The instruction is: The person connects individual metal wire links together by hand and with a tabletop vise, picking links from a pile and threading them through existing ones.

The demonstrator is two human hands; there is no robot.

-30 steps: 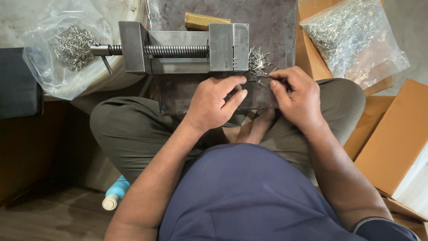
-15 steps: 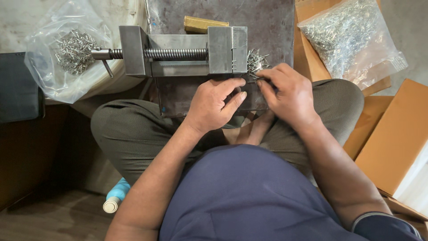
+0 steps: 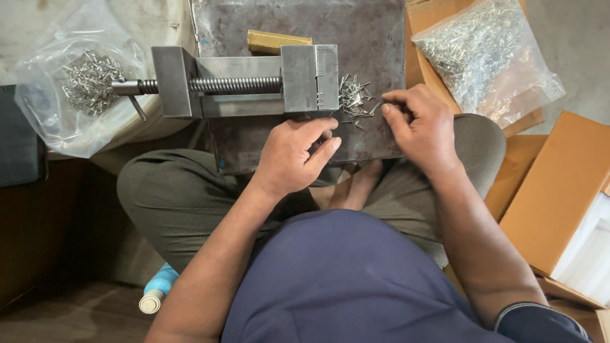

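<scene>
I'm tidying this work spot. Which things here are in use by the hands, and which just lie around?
In use:
- right hand at the loose pile of small metal pins
- left hand on the metal plate
- vise beside the pile

Lying about:
- bag of pins, right
- bag of pins, left
- cardboard boxes
- blue bottle

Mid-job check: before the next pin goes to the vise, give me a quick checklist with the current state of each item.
1. Loose pins within reach, beside the vise: ok.
2. Right hand at the pile, fingertips pinched together: ok; whether a pin is held: cannot tell.
3. Left hand on the plate just below the vise: ok.
4. Vise jaw gap ready for a pin: cannot tell.
5. Pin bag lying to the right: ok.
6. Second bag by the vise handle: ok.
</scene>
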